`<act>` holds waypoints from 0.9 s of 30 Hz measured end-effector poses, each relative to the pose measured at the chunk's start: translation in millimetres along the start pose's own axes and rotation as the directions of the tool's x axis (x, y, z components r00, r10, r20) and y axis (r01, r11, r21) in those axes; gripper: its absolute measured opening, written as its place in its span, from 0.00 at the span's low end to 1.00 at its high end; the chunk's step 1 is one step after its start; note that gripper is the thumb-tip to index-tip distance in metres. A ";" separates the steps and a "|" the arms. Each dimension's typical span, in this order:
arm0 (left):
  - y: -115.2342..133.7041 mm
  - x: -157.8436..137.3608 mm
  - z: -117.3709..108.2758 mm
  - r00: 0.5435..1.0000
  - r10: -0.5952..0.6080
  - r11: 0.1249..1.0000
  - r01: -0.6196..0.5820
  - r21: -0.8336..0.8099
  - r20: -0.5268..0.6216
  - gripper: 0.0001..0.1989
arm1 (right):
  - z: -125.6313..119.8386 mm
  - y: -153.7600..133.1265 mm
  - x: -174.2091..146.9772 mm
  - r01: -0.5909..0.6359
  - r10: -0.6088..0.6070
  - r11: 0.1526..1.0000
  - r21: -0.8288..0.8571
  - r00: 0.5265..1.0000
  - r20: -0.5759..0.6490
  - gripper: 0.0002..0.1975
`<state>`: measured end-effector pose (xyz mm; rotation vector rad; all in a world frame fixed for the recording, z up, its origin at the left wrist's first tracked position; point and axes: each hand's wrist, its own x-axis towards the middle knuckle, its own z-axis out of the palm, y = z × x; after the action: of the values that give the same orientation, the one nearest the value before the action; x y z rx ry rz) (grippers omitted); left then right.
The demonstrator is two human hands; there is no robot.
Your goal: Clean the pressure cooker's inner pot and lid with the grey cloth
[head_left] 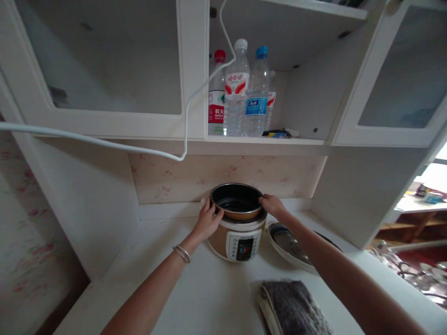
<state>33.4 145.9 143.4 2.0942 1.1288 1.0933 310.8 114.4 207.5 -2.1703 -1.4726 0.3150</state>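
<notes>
An inner pot (237, 215), black inside with a brownish outside, sits level at the top of the cooker, its upper part standing above the cooker's rim. Below it is the white and tan electric cooker (218, 239) with a dark display on its front. My left hand (206, 220) grips the pot's left rim, fingers curled over the edge. On the opposite side, my right hand (273, 205) pinches the right rim. The pot's lower part is hidden inside the cooker or behind its edge. To the right lies the cooker's lid (291, 246), inner side up, partly behind my right forearm.
A folded grey cloth (295, 307) lies at the counter's front. Several plastic bottles (237, 100) stand in the open cabinet above. A white cable (139, 151) hangs across the view at upper left. Open cabinet doors (193, 125) flank the shelf.
</notes>
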 end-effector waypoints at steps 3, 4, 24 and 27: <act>-10.2 -4.9 4.0 0.996 0.085 0.994 -0.084 0.069 -0.015 0.27 | 8.3 3.9 -0.1 0.004 -0.004 1.000 -0.020 1.000 0.002 0.16; -12.3 -7.0 4.3 0.994 0.107 0.991 -0.105 0.077 -0.020 0.27 | 10.2 5.1 -0.2 0.011 -0.011 1.000 -0.018 1.000 -0.002 0.16; -45.4 60.5 -13.9 0.976 -0.117 0.992 0.125 0.029 -0.186 0.18 | 2.1 162.9 -205.3 -0.186 0.212 0.723 0.666 0.976 0.042 0.24; -47.6 60.1 3.3 0.947 -0.199 0.980 0.194 -0.046 -0.250 0.18 | 28.3 237.7 -214.1 -0.348 0.422 0.724 0.595 0.906 0.016 0.21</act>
<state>35.1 221.7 131.1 1.8153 1.4069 1.2943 405.4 -144.3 42.2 -1.9023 -0.6930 0.6745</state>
